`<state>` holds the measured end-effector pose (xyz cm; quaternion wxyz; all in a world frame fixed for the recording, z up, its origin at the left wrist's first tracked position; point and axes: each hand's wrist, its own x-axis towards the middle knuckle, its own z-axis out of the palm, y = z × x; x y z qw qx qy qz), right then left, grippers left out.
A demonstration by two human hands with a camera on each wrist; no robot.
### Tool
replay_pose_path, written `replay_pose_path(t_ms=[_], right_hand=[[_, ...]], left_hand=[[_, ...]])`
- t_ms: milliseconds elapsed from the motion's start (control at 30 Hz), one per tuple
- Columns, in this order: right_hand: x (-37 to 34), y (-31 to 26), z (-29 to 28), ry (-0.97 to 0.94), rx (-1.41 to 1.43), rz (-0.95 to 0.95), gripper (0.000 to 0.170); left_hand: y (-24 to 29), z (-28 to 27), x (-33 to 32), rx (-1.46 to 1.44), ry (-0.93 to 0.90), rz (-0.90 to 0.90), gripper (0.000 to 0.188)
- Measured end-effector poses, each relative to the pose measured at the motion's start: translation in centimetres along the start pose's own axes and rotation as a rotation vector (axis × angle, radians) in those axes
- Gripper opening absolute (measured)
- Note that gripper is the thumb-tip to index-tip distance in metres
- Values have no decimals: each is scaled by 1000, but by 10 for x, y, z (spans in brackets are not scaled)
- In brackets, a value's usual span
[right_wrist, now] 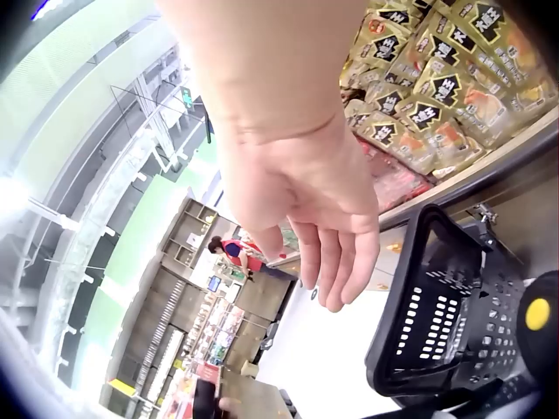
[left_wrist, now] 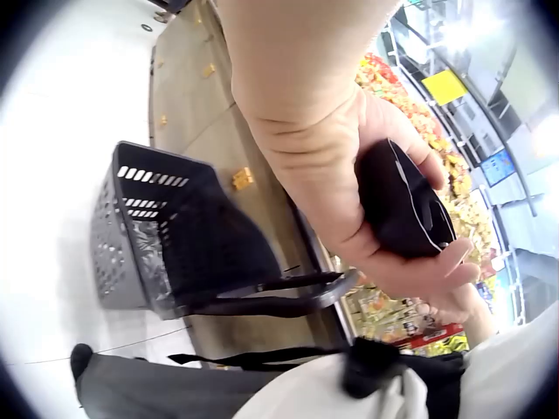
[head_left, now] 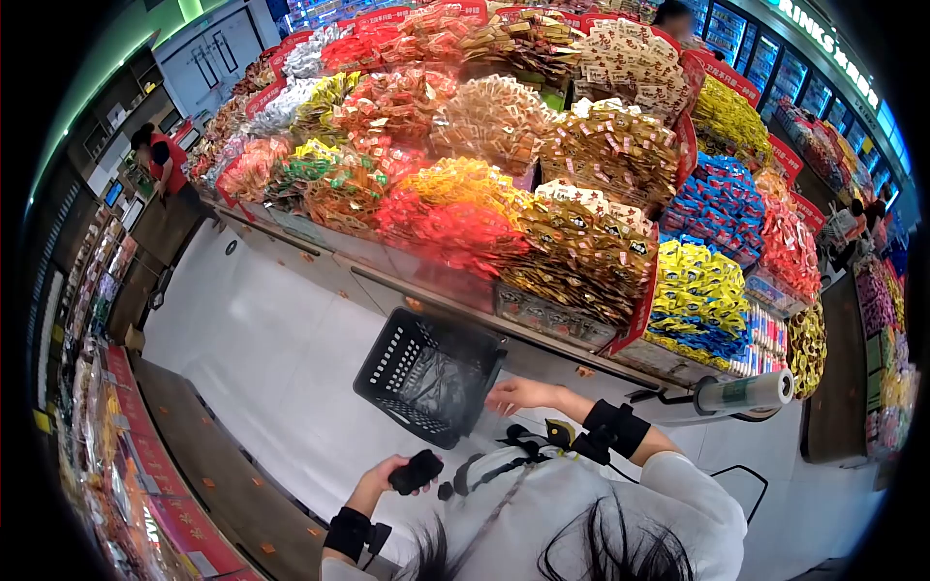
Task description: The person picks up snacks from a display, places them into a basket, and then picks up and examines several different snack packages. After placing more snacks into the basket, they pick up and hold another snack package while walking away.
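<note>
My left hand (head_left: 373, 481) grips a small black case (head_left: 417, 472) in front of the body. In the left wrist view its fingers and thumb curl round the case (left_wrist: 397, 196), which has a pale-edged slit along one side. My right hand (head_left: 518, 395) hangs beside the near right edge of a black shopping basket (head_left: 376, 360). The right wrist view has that hand (right_wrist: 323, 209) with loose fingers and nothing in them, above and left of the basket (right_wrist: 428, 323). Something clear and crinkled (head_left: 436, 387) lies inside the basket.
Ahead rises a large bank of packaged snacks (head_left: 591, 252) in coloured heaps. A roll of plastic bags (head_left: 746, 391) stands at the right. Lower shelves (head_left: 155, 465) run along the left. A person in a red vest (head_left: 167, 160) is farther off at the left.
</note>
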<state>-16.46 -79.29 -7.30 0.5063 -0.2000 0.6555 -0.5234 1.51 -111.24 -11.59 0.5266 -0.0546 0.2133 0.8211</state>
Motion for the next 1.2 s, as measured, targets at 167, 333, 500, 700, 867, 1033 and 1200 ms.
replay_pose_path(t_ms=[167,333,500,700,867,1033,1200], right_hand=[[-12,-49,17,-181,345,163,53],[-18,-65,28,-446,863,249,69],[-20,-91,27,-257,1355,168,68],[-19,-102,26,-222,1441,-108,72],[-21,-105,36,-48,1197,-115,46],[-3,-56,30,-192,1290,-94,40],[16,-79,46,-11,913,-3,52]], left_hand=[[65,58,39,72,53,29,53],[110,95,75,158,181,85,41],[146,126,98,359,342,155,45],[163,172,116,1329,350,771,45],[129,194,105,1688,589,832,53],[102,184,108,1702,638,962,59],[92,196,79,1279,789,1257,66]])
